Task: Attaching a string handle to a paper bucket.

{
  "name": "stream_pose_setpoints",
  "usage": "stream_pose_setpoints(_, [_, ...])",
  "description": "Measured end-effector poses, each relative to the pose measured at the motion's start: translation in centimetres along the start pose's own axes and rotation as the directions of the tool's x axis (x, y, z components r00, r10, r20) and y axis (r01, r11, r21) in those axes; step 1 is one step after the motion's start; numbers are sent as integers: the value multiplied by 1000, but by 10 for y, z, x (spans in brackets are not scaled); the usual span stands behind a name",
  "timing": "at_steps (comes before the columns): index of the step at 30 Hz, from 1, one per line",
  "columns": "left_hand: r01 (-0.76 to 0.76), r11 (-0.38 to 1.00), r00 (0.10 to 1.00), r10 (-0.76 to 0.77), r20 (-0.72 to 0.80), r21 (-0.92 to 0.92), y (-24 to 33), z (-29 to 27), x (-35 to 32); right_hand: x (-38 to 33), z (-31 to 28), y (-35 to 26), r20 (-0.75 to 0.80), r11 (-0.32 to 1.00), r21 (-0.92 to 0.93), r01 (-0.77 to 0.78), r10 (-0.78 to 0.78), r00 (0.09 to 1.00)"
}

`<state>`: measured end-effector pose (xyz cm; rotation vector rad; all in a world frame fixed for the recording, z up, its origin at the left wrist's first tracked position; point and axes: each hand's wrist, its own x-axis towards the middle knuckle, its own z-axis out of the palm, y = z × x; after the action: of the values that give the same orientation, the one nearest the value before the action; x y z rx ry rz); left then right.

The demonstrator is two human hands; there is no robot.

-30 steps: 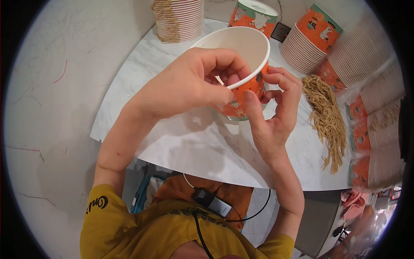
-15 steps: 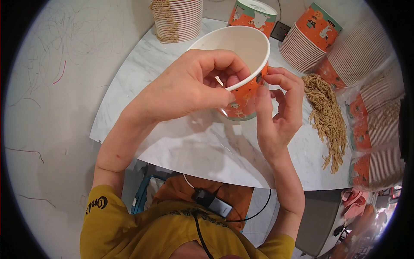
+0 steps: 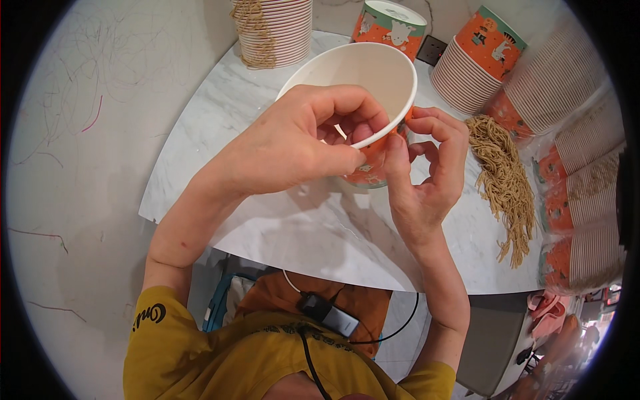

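Above a white marble worktop (image 3: 280, 227) flanked by cup stacks (image 3: 277, 30) and straw-coloured fibres (image 3: 503, 177), the left hand (image 3: 293, 143) and right hand (image 3: 423, 170) both clamp an orange paper cup (image 3: 363, 83).

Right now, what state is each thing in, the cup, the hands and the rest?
paper cup: empty, tilted, held above the table
left hand: gripping the cup's rim
right hand: fingers on the cup's side
cup stacks: nested
brown fibre bundle: lying loose on the marble table

A round white marble table (image 3: 287, 233) stands on a pale floor (image 3: 73, 200) marked with thin dark and red scribbles. A dark socket plate (image 3: 433, 49) sits at the table's far edge. Light is soft and even
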<state>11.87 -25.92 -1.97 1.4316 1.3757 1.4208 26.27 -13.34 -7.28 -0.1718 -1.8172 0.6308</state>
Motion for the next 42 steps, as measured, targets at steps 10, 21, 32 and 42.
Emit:
stream_pose_setpoints(10, [10,999,1000,-10,12,-39,-4,-3,4,1,-4,3,6,998,62,25,-26,1000])
stream_pose_setpoints(21, [-274,833,931,355,-84,482,-21,-18,14,-7,5,28,135,966,160,-202,181,974])
stream_pose_setpoints(32, [-344,656,868,496,-40,672,-55,-36,31,-10,6,32,208,986,-155,-56,88,974])
stream_pose_setpoints(42, [-297,557,813,574,-100,776,-55,-3,30,-1,-10,47,277,859,-487,161,-24,961])
